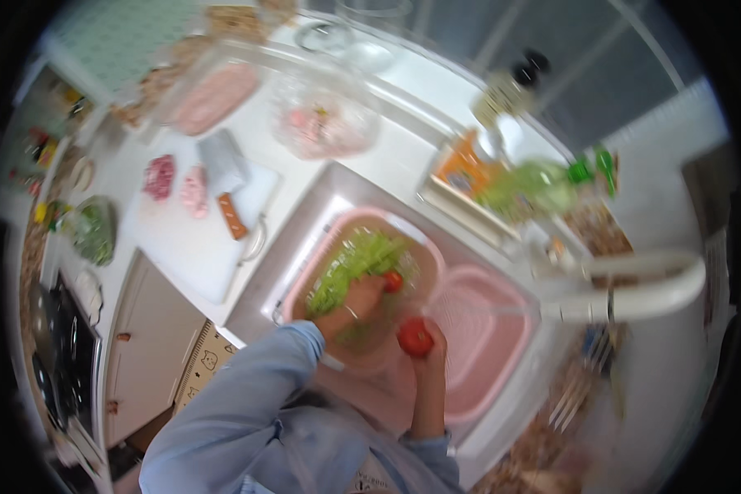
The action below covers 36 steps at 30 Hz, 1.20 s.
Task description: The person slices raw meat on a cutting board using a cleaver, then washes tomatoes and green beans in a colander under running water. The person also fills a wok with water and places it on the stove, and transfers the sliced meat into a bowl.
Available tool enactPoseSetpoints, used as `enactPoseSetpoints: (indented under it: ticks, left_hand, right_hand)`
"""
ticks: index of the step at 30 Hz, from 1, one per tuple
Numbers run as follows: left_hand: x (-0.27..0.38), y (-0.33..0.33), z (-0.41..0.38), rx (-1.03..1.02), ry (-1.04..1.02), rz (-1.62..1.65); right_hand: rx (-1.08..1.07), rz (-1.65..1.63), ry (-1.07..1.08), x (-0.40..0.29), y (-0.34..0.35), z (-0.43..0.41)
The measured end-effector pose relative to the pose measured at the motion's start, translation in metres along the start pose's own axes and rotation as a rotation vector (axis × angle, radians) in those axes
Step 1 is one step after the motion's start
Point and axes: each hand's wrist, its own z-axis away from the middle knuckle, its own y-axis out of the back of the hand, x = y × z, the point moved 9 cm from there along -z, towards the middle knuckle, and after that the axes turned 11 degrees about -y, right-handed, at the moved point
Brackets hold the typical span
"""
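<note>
My left hand (pixel 364 301) is inside a pink basin (pixel 425 239) of water, over green lettuce leaves (pixel 365 250). Its fingers close around the left side of a tomato (pixel 394 282), which is partly hidden by them. My right hand (pixel 436 347) holds a larger red tomato (pixel 414 337) above the inner edges of the two basins. To its right, a second pink basin (pixel 511 370) stands in the steel sink (pixel 333 184), with water falling into it from the white faucet (pixel 630 299). The hands look blurred.
Left of the sink, a white cutting board (pixel 182 253) bears a cleaver (pixel 225 170) and pieces of raw meat (pixel 160 177). Behind are a meat tray (pixel 216 99) and a clear plastic bag (pixel 324 123). A caddy (pixel 469 210) and a bottle (pixel 503 99) line the window side.
</note>
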Motion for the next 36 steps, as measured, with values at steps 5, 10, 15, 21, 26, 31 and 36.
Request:
enactPoseSetpoints:
  ticks: [5,10,15,21,26,31,36]
  left_hand:
    - [-0.002,-0.005,-0.035,-0.085,0.161,-0.249]
    - [-0.008,-0.017,-0.053,-0.253,0.311,-0.122]
    - [0.023,0.018,0.002,0.149,0.192,0.330]
    - [0.049,0.028,0.099,0.160,0.256,0.444]
    - [0.101,0.088,0.137,0.278,-0.105,0.608]
    - [0.150,0.176,0.154,0.490,-0.442,0.915]
    - [0.073,0.103,0.134,0.294,-0.053,0.620]
  right_hand:
    - [-0.098,-0.005,-0.075,0.000,-0.040,0.006]
    - [-0.026,-0.233,-0.105,-0.013,-0.056,-0.022]
    - [-0.036,-0.241,-0.149,-0.022,-0.031,-0.062]
    - [0.142,0.939,0.410,-0.050,-0.040,0.017]
    - [0.059,1.305,0.834,-0.075,-0.062,0.098]
    - [-0.328,0.795,0.502,-0.093,-0.137,0.217]
    - [-0.017,1.549,0.723,-0.029,-0.151,0.164]
